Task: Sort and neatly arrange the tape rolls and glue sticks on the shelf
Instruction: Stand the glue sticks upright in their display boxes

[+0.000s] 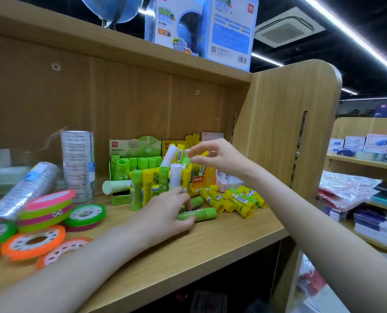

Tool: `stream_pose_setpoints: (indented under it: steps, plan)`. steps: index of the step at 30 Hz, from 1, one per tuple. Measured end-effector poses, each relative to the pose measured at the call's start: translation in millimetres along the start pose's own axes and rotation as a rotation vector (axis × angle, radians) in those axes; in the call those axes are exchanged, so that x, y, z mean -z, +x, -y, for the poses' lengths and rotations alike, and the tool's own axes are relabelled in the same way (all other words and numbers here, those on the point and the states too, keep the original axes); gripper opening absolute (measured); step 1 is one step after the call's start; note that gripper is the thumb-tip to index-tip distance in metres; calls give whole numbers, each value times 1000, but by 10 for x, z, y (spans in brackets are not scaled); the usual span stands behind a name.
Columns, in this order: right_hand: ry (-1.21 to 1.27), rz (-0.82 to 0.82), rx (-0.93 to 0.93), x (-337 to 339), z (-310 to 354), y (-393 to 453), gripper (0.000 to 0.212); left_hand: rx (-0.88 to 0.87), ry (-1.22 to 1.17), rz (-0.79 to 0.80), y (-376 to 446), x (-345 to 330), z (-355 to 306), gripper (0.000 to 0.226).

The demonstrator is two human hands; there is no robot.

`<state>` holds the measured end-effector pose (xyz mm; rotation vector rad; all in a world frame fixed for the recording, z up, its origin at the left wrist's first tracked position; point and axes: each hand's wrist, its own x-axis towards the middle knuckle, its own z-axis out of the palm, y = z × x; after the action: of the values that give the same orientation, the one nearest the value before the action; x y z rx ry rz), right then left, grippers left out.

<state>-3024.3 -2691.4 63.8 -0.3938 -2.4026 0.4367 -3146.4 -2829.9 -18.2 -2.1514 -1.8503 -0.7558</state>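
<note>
While bare shelf [210, 245] lies along the front edge, left fingers [183, 199] grip sticks [175, 175]; right fingers [194, 152] pinch one.

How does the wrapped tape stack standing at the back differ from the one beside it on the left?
The standing clear tape stack is upright near the shelf's back panel; the leaning clear tape stack is tipped over, slanting toward the front left. The leaning one's lower end sits behind the neon tape rolls; the standing one's base shows. Both are wrapped clear-tape columns.
</note>
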Motion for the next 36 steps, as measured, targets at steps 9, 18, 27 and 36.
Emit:
stream_pose_setpoints:
  steps: [9,18,27,36]
  plan:
    - [223,-105,-50,-335,173,68,8,44,18,6,-32,14,61,20]
    - [435,-599,-224,383,-136,43,17,-46,46,-7,38,-85,-28,23]
    - [-45,-443,-596,312,-774,-85,35,-60,84,69,145,-110,-17,24]
    - [-254,-85,-579,357,-654,-61,12,-73,97,87,148,-103,-5,24]
